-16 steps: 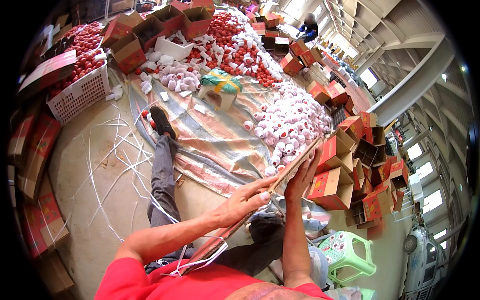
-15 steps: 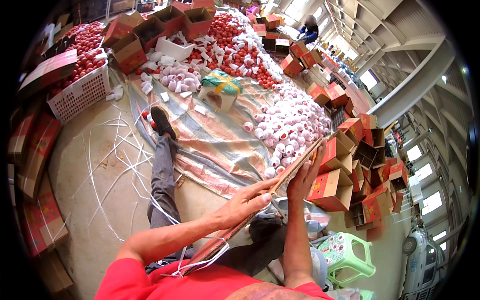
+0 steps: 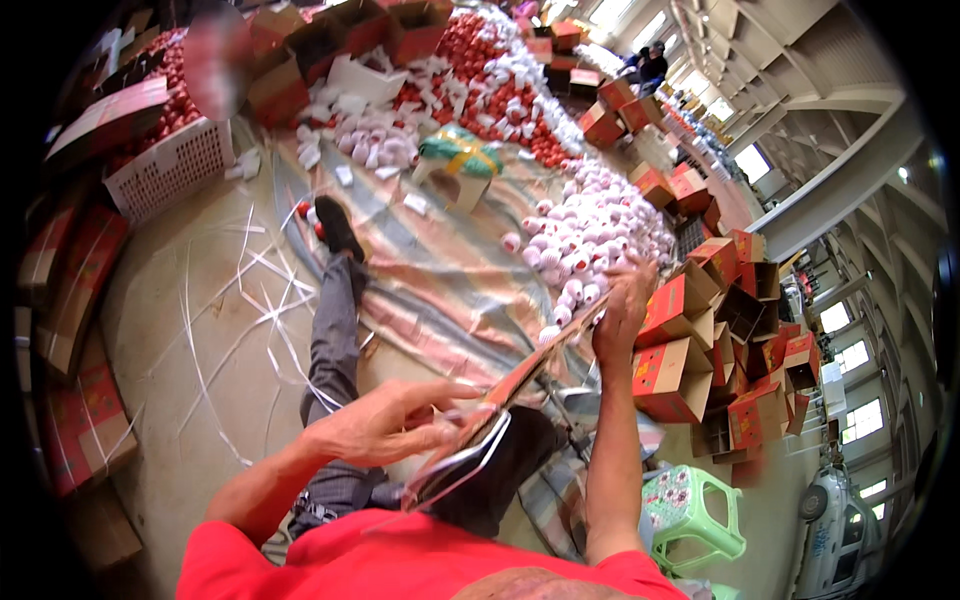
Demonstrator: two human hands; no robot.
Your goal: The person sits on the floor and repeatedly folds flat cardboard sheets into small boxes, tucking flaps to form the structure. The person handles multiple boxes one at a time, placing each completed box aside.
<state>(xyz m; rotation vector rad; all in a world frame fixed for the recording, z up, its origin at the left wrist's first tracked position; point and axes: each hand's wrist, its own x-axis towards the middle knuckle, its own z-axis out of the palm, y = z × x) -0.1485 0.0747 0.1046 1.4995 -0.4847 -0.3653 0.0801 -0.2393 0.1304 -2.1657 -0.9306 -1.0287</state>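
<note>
A flattened cardboard box stands edge-up before me, slanting from my body toward the fruit pile. White strapping band loops around its near end. My right hand grips the far end, fingers curled over the edge. Beside the near end is my left hand, its fingers stretched out and apart, slightly blurred, close to the band. Past the far end lies a heap of fruits in white foam nets.
Striped tarp covers the floor ahead. Loose straps lie to the left, near a white crate of red fruit. Open cartons crowd the right. A green stool stands close by; another person is far off.
My left hand has drawn back toward me along the cardboard, and its fingers have spread. My right hand has closed around the far end. The cardboard has tilted lower.
</note>
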